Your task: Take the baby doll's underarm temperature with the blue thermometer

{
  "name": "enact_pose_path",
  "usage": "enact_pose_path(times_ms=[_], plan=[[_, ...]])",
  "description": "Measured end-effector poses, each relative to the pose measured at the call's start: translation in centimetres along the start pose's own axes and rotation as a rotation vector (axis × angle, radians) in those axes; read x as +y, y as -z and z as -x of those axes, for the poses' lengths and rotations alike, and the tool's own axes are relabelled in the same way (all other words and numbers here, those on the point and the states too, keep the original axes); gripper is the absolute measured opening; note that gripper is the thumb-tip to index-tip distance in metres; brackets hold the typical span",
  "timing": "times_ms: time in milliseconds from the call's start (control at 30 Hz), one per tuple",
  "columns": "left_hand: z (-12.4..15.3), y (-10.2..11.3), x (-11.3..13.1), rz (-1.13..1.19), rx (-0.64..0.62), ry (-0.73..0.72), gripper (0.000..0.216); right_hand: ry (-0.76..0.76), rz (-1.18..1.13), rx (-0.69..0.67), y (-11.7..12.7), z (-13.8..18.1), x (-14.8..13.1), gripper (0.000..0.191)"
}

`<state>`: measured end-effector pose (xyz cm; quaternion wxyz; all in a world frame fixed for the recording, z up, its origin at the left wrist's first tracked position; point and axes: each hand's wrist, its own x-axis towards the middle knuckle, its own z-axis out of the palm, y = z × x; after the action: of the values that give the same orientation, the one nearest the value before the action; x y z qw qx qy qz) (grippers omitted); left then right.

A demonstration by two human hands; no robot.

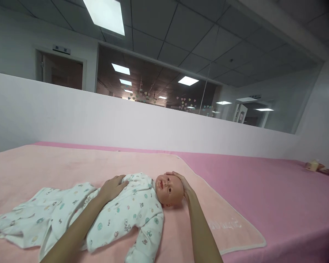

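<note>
A baby doll (170,189) lies on its back with its head toward the right. It wears a white top (126,208) with small coloured animal prints, and matching white trousers (44,212) stretch to the left. Flat on the doll's belly rests my left hand (113,188), its fingers extended over the cloth. My right hand (184,184) cups the crown of the doll's bald head, fingers curved along the far side. One sleeve (149,237) spreads toward me; the doll's own hands do not show.
Under the doll is a peach blanket (79,166) with a pale border, laid over a pink sheet (263,190). A low white wall (153,128) runs behind, with a large window (167,84) above. Small items (314,165) sit at the far right edge.
</note>
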<state>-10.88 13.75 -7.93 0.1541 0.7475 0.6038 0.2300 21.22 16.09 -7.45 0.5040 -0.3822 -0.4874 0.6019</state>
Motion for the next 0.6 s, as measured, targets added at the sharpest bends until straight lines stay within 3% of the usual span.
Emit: enact_pose_path(times_ms=[133,300,600], plan=[[-0.2,-0.1,-0.1,-0.008,0.005,0.000,0.056,-0.022,-0.047,0.080,0.0,-0.3,0.2,0.028],[-0.1,-0.1,-0.1,-0.018,0.008,-0.003,0.056,-0.132,-0.073,0.022,0.4,-0.2,0.5,0.031],[-0.1,0.0,0.0,-0.017,0.019,-0.008,0.056,-0.137,-0.089,0.045,-0.7,0.5,-0.2,0.034]])
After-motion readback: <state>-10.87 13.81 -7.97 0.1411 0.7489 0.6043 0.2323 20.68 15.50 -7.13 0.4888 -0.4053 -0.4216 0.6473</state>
